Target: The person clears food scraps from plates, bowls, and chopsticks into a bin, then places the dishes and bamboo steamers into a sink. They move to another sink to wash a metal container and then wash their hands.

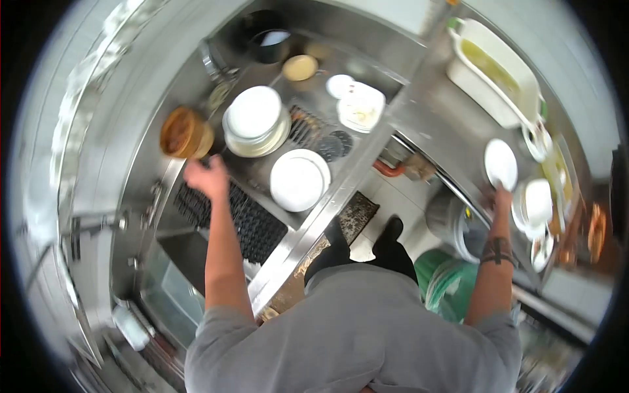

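My left hand [207,177] reaches over the left counter with its thumb and fingers apart, just below a brown bowl [187,134] with reddish-brown contents. To its right stand a stack of white plates [255,112] and a second, lower stack of white plates [299,180]. On the right side, my right hand [501,195] grips a small white oval plate [500,161] by its near edge, above the steel counter. Stacked white dishes [534,202] sit close beside that hand.
A long white tub [495,72] with yellowish liquid stands at the back right. Soiled white dishes [361,108] lie near the sink's far corner. A black rubber mat [246,223] covers the left ledge. Below are a grey bin [452,219] and a green-lined bin [442,281].
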Tool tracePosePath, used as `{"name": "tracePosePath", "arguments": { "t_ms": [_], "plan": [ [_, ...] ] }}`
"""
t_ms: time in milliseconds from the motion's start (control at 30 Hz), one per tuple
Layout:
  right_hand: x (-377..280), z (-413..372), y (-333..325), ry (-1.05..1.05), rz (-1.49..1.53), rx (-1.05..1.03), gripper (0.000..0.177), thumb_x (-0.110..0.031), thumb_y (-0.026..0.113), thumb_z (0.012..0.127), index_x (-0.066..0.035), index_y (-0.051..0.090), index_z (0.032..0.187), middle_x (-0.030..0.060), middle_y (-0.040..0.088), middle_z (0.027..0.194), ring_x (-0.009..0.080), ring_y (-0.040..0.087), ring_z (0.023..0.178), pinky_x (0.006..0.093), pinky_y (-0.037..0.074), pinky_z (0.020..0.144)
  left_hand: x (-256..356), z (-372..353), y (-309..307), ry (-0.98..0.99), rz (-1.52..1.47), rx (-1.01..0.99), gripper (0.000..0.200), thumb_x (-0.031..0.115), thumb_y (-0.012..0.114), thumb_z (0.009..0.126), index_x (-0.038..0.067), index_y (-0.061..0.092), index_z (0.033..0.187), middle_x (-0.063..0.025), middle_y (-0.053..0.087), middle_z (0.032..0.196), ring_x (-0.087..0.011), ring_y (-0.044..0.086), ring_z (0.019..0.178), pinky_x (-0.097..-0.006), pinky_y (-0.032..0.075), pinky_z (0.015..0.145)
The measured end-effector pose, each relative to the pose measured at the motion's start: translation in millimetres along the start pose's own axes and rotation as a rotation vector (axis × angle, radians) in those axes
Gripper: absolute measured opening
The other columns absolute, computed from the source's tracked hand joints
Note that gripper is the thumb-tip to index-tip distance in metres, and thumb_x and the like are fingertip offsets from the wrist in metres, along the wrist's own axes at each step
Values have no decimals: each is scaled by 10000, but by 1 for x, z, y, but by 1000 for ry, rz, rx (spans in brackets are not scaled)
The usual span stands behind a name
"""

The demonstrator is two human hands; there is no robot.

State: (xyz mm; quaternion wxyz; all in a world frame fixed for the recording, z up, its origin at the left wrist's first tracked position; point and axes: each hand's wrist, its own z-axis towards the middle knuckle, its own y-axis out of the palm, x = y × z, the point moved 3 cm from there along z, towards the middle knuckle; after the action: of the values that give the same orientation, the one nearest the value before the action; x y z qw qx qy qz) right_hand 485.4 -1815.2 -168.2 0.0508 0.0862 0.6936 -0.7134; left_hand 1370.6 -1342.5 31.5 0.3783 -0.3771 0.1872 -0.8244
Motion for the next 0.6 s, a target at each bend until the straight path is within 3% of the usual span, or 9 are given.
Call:
{"name": "tracePosePath", "arguments": {
  "t_ms": [67, 133, 267, 333, 367, 400, 467, 500, 600],
  "plan": [
    [-15, -5, -10, 575, 729, -72, 470, -445, 697, 905, 23, 689, 951, 169, 685, 809, 294, 700, 705, 454, 557, 569, 35, -22, -3, 482, 58, -157, 482, 178, 749, 783, -3, 608, 1208, -250, 560, 1249, -429, 499, 1192, -513, 423, 1007],
    [-50, -14, -45, 668, 741, -123, 363, -291, 750, 868, 51, 664, 956, 127, 656, 806, 264, 668, 607, 387, 536, 464, 54, -35, -10, 412, 36, -408, 481, 157, 738, 797, 20, 600, 1236, -222, 517, 1292, -425, 467, 1217, -498, 412, 1039],
    [-59, -12, -46, 666, 1048, -29, 312, -172, 711, 866, 92, 636, 1014, 157, 668, 919, 279, 685, 697, 371, 574, 540, 39, -85, -5, 234, -92, -606, 423, 168, 737, 825, 32, 631, 1211, -196, 572, 1215, -378, 561, 1114, -452, 462, 1011],
    [-73, -14, -60, 588, 1461, 77, 307, -59, 680, 844, 141, 620, 1069, 181, 651, 1055, 303, 684, 882, 391, 598, 717, 41, -114, -10, 22, -149, -769, 388, 181, 735, 841, 19, 652, 1183, -195, 633, 1153, -346, 638, 1027, -421, 511, 953],
    [-78, -8, -66, 559, 1582, 5, 396, 5, 648, 848, 121, 554, 1215, 190, 622, 1162, 301, 668, 979, 391, 599, 762, 39, -128, -9, 11, -144, -770, 388, 181, 735, 841, 19, 652, 1183, -195, 633, 1153, -346, 638, 1027, -421, 511, 953],
    [-82, -5, -68, 557, 1574, -1, 396, 5, 648, 848, 121, 554, 1215, 190, 622, 1162, 301, 668, 979, 391, 599, 762, 32, -146, -1, -72, -170, -854, 388, 192, 733, 853, 14, 655, 1189, -196, 656, 1143, -335, 659, 1012, -410, 523, 935],
    [-102, 5, -73, 479, 1461, 106, 501, 67, 625, 853, 19, 499, 1336, 215, 608, 1221, 349, 664, 1041, 432, 616, 779, 23, -171, 17, -158, -203, -934, 390, 204, 731, 864, 10, 658, 1194, -197, 679, 1132, -325, 680, 997, -399, 536, 917],
    [-136, -5, -94, 412, 1530, 94, 579, 72, 614, 882, -57, 438, 1419, 184, 571, 1326, 320, 627, 1143, 424, 593, 882, 20, -181, 27, -116, -215, -967, 404, 219, 726, 877, 3, 651, 1210, -198, 691, 1125, -325, 678, 1023, -398, 530, 932],
    [-251, -19, -138, 98, 1576, -184, 614, 56, 595, 932, -105, 392, 1488, 106, 522, 1429, 256, 559, 1273, 413, 496, 1055, 9, -188, 68, -108, -262, -1008, 417, 286, 700, 929, 5, 668, 1235, -187, 716, 1138, -281, 679, 1074, -374, 513, 960]
  ]
}}
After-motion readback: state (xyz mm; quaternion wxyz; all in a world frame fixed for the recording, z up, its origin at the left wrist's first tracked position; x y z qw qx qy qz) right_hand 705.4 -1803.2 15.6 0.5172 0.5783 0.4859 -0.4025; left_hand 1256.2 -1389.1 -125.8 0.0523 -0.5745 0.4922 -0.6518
